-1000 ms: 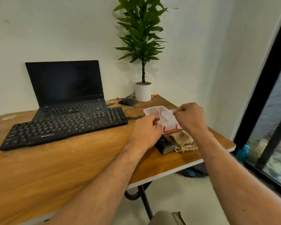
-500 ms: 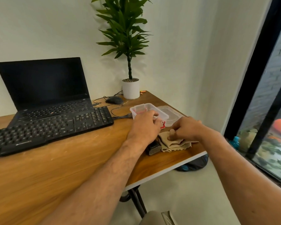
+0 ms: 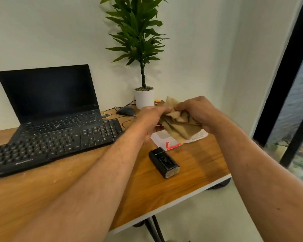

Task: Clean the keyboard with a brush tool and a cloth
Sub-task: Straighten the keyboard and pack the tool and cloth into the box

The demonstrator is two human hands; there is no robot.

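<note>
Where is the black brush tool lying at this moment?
In the head view the black brush tool lies untouched on the wooden table, right of the keyboard and just in front of the clear plastic box, near the table's front edge.

On my feed I see two bare forearms reaching in from the bottom edge, with no sleeves, watch, bands or rings on either. Both carry fine hair along their length. My left hand and right hand are ungloved, knuckles and wrist creases plain. A few small dark marks dot the right forearm near the frame's lower right.
</note>
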